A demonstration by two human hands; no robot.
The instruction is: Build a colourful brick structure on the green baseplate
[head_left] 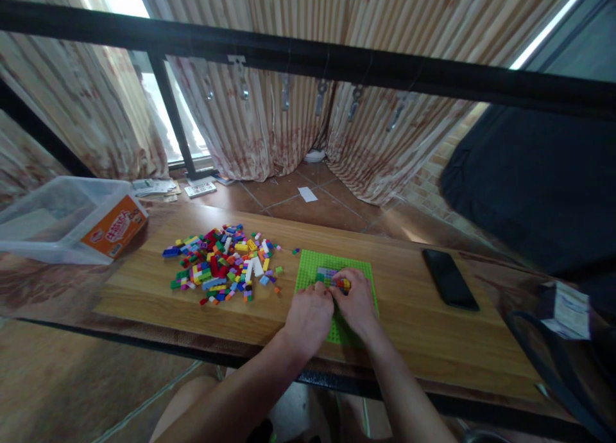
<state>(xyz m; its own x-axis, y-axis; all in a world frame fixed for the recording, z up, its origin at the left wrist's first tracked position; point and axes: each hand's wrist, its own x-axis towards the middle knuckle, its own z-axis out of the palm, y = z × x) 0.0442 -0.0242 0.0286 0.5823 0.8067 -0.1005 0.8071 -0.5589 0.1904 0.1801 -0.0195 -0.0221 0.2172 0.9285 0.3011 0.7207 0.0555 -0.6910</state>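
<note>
Brick block (327,273): on green baseplate (310,261), just beyond my left hand (310,313), long axis sideways.
Right hand (357,296): nearer, bent round its right end.
Left fingers: curled; either grip, I can't tell.

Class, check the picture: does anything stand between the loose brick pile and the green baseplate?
Nothing tall stands there. Small stray bricks lie between the loose brick pile and the green baseplate, by its far left corner. The left hand covers part of the baseplate's near left side.

Wooden board (399,282), loose bricks (221,263), green baseplate (308,268), black phone (450,279)
</note>
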